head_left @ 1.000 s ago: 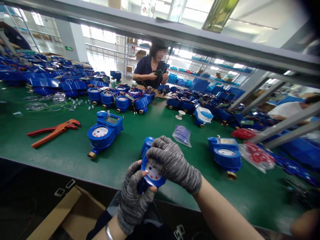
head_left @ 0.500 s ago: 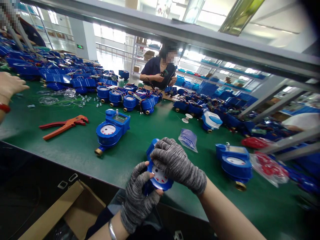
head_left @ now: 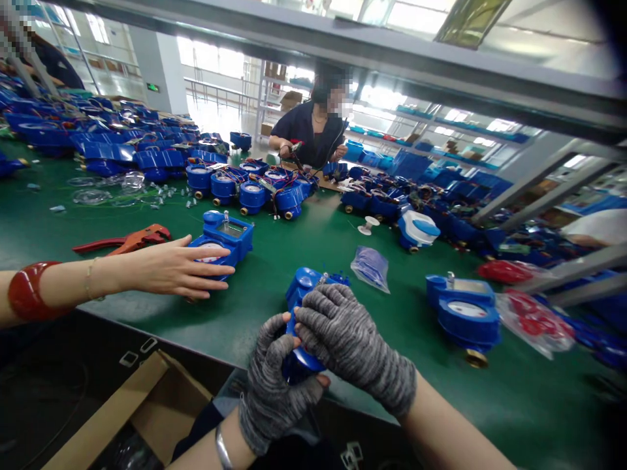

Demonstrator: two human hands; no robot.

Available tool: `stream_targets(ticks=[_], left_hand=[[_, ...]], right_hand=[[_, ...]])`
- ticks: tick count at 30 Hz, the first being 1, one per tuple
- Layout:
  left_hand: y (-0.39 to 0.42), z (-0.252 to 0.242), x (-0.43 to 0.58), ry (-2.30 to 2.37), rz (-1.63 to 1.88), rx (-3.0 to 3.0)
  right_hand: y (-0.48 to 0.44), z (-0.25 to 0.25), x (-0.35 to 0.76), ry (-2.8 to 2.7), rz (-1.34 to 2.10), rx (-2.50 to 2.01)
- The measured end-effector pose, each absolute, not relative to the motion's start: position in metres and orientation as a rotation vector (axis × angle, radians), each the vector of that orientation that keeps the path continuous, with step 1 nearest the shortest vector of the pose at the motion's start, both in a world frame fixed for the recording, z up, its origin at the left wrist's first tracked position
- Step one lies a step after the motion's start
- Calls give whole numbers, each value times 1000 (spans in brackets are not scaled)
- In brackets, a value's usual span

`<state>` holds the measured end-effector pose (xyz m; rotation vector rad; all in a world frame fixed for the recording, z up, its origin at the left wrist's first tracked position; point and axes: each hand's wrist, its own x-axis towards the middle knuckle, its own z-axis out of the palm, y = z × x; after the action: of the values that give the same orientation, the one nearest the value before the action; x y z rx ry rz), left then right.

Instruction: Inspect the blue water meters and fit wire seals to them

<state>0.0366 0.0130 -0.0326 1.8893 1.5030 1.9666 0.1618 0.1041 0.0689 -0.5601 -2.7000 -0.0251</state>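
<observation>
The held meter (head_left: 300,284) is blue; the 2 gloves (head_left: 357,349) are streaked dark and pale grey. The surface (head_left: 392,326) is green, the cutter (head_left: 140,241) orange and red, the spool (head_left: 368,225) white, the carton (head_left: 110,418) tan. 1 bangle (head_left: 33,291) is red, 1 bracelet (head_left: 223,449) silver.

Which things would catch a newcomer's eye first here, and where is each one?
Probably the left grip and right grip, in grey fingerless gloves, holding a blue meter near the front edge of the green table. Next, another person's bare hand, a wide red bangle up its arm, extends from the left, partly hiding a second meter. Behind, more blue meters crowd the far left.
</observation>
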Motion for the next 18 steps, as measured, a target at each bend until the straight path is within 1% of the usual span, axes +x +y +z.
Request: stream_targets(ticks=[4,7,11,14,16,18], left_hand=[[14,-34,40,1618,1930,1931],[14,-39,41,1591,1873,1951],[17,-36,33,1553,1807,1958],[23,-30,19,1549,1831,1969],[27,-28,11,1572,1813,1971],[28,-30,8,1583,1746,1986]], right_hand=[[97,64,156,-2593,-30,-672],[90,61,157,-2496,-61,-717],[84,62,157,-2534,-138,-710],[95,59,168,-2459,61,-611],[114,49,187,-2205,195,-764],[140,35,212,-1899,208,-1151]])
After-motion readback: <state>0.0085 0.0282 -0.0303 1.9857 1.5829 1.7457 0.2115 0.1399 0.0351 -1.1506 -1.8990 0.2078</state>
